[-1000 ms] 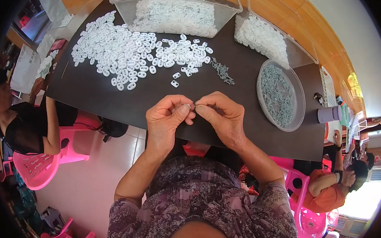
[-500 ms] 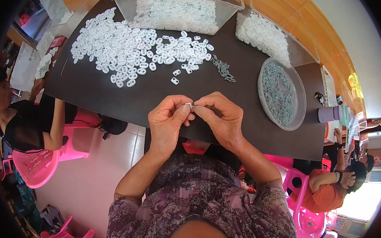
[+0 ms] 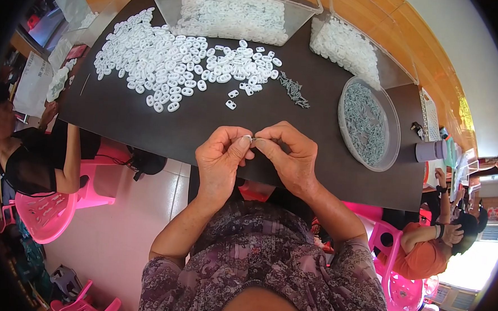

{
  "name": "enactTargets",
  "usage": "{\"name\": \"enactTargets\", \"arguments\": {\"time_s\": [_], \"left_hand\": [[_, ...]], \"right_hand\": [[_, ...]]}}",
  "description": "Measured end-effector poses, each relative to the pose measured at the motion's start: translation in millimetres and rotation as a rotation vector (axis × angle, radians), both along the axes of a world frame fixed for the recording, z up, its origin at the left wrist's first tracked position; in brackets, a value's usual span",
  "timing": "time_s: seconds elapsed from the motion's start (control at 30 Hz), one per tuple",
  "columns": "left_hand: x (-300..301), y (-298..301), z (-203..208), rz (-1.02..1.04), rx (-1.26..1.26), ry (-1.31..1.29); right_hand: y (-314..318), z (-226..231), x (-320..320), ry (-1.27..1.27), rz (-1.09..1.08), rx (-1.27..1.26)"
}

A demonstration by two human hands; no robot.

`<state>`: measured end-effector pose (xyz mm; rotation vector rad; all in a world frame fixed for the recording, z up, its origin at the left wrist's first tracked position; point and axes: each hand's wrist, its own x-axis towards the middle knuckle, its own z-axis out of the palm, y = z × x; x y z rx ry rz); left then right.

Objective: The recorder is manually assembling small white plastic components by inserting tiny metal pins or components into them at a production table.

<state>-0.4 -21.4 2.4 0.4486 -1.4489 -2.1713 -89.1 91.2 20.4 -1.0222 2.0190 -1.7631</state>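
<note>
My left hand [image 3: 219, 161] and my right hand [image 3: 292, 160] meet fingertip to fingertip above the near part of the dark table. Between the left thumb and forefinger is a small white plastic piece [image 3: 249, 138], mostly covered by the fingers. The right thumb and forefinger pinch a tiny grey screw at its side, barely visible. Beyond the hands lie a large heap of white oval two-hole plastic pieces [image 3: 152, 60] and a smaller pile of them [image 3: 239, 65]. A small pile of grey screws [image 3: 293, 90] sits just right of these.
A clear bin [image 3: 161, 7] of white pieces stands at the back, with another clear bin [image 3: 402, 70] to its right. On the right, a round clear dish [image 3: 395, 146] holds many grey screws. A lilac cup [image 3: 429, 150] stands beyond it. People sit on pink chairs at both sides.
Both hands stay together at nearly the same spot, with only a slight shift of the fingertips. The view has moved a little; the piles look unchanged.
</note>
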Motion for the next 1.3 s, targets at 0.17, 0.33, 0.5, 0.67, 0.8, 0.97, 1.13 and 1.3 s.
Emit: {"name": "enactTargets", "arguments": {"time_s": [0.17,0.33,0.5,0.67,0.8,0.97,1.13,1.3], "left_hand": [[0.3,0.2,-0.3,0.002,0.019,-0.01],[0.5,1.1,-3.1,0.011,0.002,-0.004],[1.9,1.6,-5.0,0.032,-0.029,0.004],[4.1,5.3,-5.3,0.066,-0.053,0.004],[5.6,6.6,-8.5,0.081,-0.086,0.003],[6.5,2.5,-7.8,0.039,-0.082,0.001],[3.9,0.8,-7.6,0.022,0.045,0.085],[1.4,-6.5,-3.5,0.058,0.108,0.043]], "right_hand": [[-0.3,-1.0,0.3,0.019,0.006,0.011],[-1.3,-2.8,1.0,0.052,0.006,0.016],[-2.3,-5.5,1.3,0.118,-0.005,0.021],[-5.8,-4.9,1.0,0.235,-0.002,-0.001],[-6.9,-4.4,0.8,0.267,0.03,-0.02],[-5.2,-2.3,-3.5,0.274,0.088,0.001],[-5.3,2.8,-4.1,0.141,0.101,0.054],[-11.3,12.7,-16.7,0.334,0.063,0.106]]}}
